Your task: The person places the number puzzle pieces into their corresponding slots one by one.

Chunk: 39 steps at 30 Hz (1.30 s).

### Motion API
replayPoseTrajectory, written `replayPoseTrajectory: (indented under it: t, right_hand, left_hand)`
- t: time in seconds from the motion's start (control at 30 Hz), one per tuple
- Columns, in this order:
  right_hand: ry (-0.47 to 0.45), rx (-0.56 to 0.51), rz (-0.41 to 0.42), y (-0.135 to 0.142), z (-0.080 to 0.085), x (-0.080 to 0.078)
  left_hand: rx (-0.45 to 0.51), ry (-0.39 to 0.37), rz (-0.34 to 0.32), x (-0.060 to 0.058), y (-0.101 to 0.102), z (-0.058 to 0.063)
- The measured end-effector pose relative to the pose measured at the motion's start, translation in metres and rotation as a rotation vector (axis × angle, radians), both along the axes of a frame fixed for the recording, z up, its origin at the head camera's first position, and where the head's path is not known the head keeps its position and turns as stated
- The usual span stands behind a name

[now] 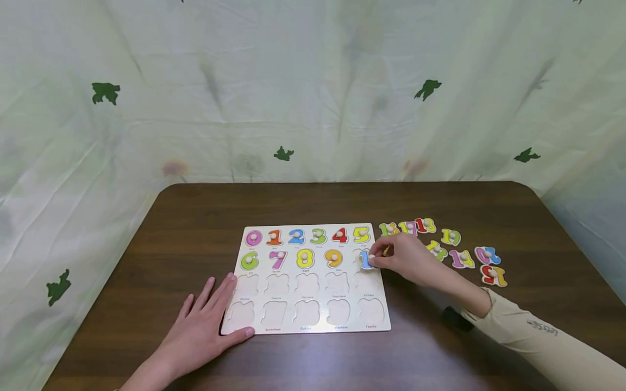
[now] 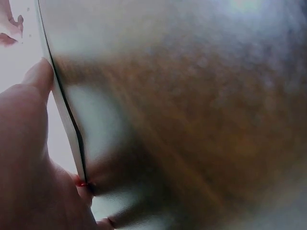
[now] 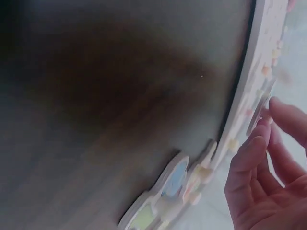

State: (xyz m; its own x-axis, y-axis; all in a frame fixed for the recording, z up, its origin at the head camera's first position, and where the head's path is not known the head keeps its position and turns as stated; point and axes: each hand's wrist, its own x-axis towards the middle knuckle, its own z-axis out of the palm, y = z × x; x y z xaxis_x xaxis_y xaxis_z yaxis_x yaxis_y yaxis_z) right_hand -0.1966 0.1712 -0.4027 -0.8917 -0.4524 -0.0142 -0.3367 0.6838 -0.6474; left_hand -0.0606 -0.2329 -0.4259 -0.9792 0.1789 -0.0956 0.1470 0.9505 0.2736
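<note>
A white wooden number board (image 1: 292, 290) lies on the table, its upper two rows filled with coloured knobbed number pieces, apart from the last spot of the second row. There my right hand (image 1: 408, 258) pinches a blue number piece (image 1: 364, 260) by its knob; its second digit is hidden by the fingers. Seen edge-on in the right wrist view, this piece (image 3: 260, 109) looks tilted over the board's surface. My left hand (image 1: 202, 326) lies spread at the board's lower left, thumb on the front edge and fingers along the left side. Recesses in the lower two rows are bare.
Several loose number pieces lie right of the board on the dark brown table (image 1: 205, 212), among them a green and yellow 19 (image 1: 451, 237) and a red and orange 15 (image 1: 493, 276). A pale curtain (image 1: 313, 98) with dark green patches hangs behind the table.
</note>
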Motion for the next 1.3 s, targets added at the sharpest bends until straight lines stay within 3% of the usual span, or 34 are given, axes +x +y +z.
replayPoseTrajectory:
  t: [0.43, 0.8, 1.0, 1.3]
  right_hand:
    - [0.016, 0.031, 0.020, -0.017, -0.012, -0.013]
    - [-0.084, -0.063, 0.009, -0.006, -0.009, -0.015]
    - [-0.113, -0.149, -0.047, 0.012, -0.001, -0.010]
    - [-0.099, -0.220, -0.112, 0.051, 0.028, 0.001]
  left_hand:
    - [-0.007, -0.005, 0.005, 0.001, 0.000, -0.002]
    - [-0.005, -0.001, 0.002, 0.000, 0.000, -0.002]
    - [-0.006, -0.005, 0.001, 0.000, 0.001, -0.002]
    - [-0.003, -0.006, 0.007, -0.001, 0.001, -0.001]
